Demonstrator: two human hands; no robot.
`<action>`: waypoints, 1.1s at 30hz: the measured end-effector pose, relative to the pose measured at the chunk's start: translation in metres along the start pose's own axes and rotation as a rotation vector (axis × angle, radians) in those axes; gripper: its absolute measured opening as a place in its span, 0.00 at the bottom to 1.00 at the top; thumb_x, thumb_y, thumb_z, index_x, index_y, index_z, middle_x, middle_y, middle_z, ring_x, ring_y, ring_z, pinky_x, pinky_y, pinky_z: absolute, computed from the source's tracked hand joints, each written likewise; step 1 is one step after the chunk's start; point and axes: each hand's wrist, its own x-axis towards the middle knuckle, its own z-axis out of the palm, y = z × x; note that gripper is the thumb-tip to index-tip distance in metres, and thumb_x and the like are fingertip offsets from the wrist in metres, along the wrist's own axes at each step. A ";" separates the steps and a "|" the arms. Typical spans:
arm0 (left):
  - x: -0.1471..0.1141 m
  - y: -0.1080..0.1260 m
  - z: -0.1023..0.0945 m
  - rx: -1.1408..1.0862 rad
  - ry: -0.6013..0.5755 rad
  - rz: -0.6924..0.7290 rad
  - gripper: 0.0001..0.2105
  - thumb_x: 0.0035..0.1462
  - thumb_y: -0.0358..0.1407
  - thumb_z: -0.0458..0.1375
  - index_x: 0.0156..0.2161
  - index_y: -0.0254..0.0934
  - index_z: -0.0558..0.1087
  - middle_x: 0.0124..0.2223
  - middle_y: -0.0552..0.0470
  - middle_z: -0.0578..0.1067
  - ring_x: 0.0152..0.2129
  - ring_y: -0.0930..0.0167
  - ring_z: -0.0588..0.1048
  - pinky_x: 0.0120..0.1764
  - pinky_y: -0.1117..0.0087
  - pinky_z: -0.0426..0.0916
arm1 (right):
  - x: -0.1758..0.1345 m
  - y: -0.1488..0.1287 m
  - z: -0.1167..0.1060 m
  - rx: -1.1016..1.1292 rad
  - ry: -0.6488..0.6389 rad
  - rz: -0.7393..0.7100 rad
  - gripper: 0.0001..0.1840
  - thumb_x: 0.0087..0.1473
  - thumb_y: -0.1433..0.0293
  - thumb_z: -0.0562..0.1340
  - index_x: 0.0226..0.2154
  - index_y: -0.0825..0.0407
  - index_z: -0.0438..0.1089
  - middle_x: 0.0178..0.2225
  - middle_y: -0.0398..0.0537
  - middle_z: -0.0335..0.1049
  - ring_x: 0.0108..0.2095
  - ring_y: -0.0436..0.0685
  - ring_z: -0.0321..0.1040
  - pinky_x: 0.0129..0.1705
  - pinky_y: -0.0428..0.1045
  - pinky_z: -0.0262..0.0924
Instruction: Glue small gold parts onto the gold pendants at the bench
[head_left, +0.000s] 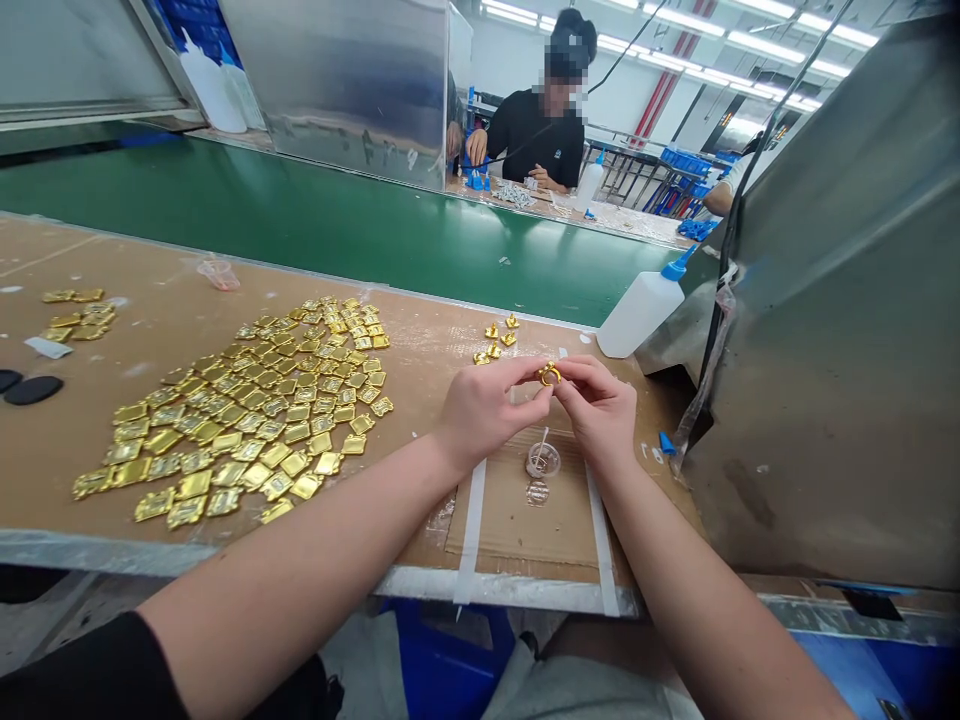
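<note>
A small gold ring-shaped piece (550, 375) is pinched between my two hands, above a taped cardboard sheet (525, 545). My left hand (491, 405) grips its left side with thumb and fingers. From the right, my right hand (602, 405) holds the same piece by the fingertips. Just beyond my hands lie several small gold pieces (492, 331). On the cardboard below stands a little clear cup (543, 460) with a white stick (541, 445) leaning in it. To the left spreads a large group of flat gold pieces (270, 400).
A white squeeze bottle (641, 312) with a blue tip stands at the right, beside a metal panel (840, 330). A green conveyor belt (300, 220) runs behind the table. Black discs (34, 390) lie far left. Across the belt sits a person (536, 140) in black.
</note>
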 end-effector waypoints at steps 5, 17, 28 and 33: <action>0.000 0.003 0.001 -0.077 -0.025 -0.092 0.12 0.58 0.30 0.65 0.48 0.40 0.82 0.45 0.51 0.86 0.41 0.67 0.85 0.48 0.64 0.80 | 0.002 -0.002 0.000 0.011 -0.006 0.046 0.07 0.53 0.63 0.74 0.36 0.45 0.84 0.38 0.48 0.78 0.39 0.56 0.76 0.36 0.51 0.76; 0.019 -0.015 -0.010 -0.995 -0.220 -1.041 0.11 0.57 0.40 0.67 0.42 0.37 0.82 0.43 0.43 0.86 0.41 0.63 0.85 0.40 0.67 0.81 | 0.003 0.001 -0.004 -0.097 -0.165 0.017 0.13 0.60 0.61 0.69 0.47 0.45 0.78 0.49 0.51 0.70 0.45 0.56 0.73 0.40 0.51 0.74; 0.022 -0.013 -0.013 -0.934 -0.239 -1.056 0.12 0.54 0.41 0.68 0.41 0.36 0.83 0.41 0.42 0.86 0.37 0.64 0.85 0.38 0.67 0.80 | 0.000 -0.008 -0.001 -0.173 -0.192 -0.052 0.16 0.60 0.66 0.68 0.51 0.46 0.74 0.51 0.51 0.71 0.46 0.56 0.73 0.41 0.51 0.75; 0.019 -0.015 -0.013 -0.857 -0.270 -1.030 0.13 0.54 0.43 0.69 0.40 0.36 0.82 0.38 0.43 0.86 0.35 0.64 0.85 0.42 0.64 0.79 | 0.000 -0.006 -0.002 -0.189 -0.223 -0.058 0.15 0.61 0.66 0.68 0.51 0.45 0.74 0.50 0.50 0.76 0.47 0.57 0.75 0.45 0.54 0.76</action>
